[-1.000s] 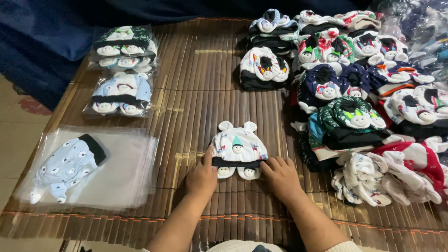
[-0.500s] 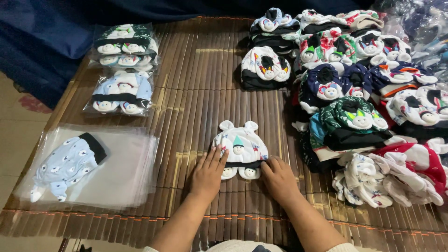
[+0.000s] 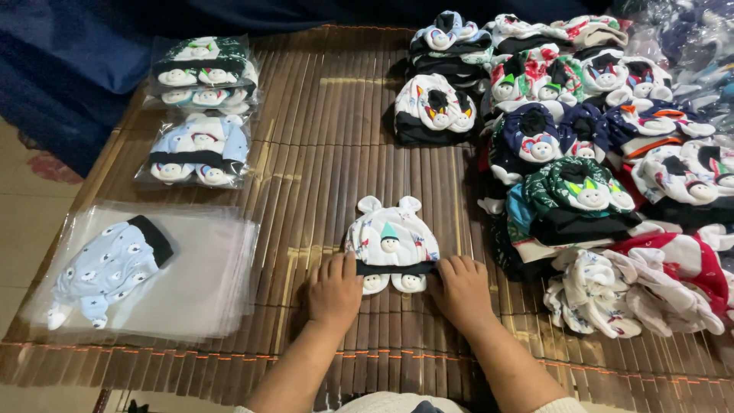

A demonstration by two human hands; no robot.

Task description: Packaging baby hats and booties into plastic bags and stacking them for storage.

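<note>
Pressing flat on the mat (image 3: 321, 153), the left hand (image 3: 334, 289) and right hand (image 3: 461, 289) lie open-fingered, holding nothing, against the lower corners of the hat (image 3: 391, 243), which sits mid-mat between them. Its ears point away from the person, long axis running near to far; uneven pressure could skew it or nudge it toward the pile (image 3: 596, 199)

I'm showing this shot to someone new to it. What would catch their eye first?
Probably the small white baby hat set alone mid-mat, with the left hand and right hand pressed at its lower corners. Next, the colourful heap of hat sets crowding the right side of the bamboo mat.
</note>
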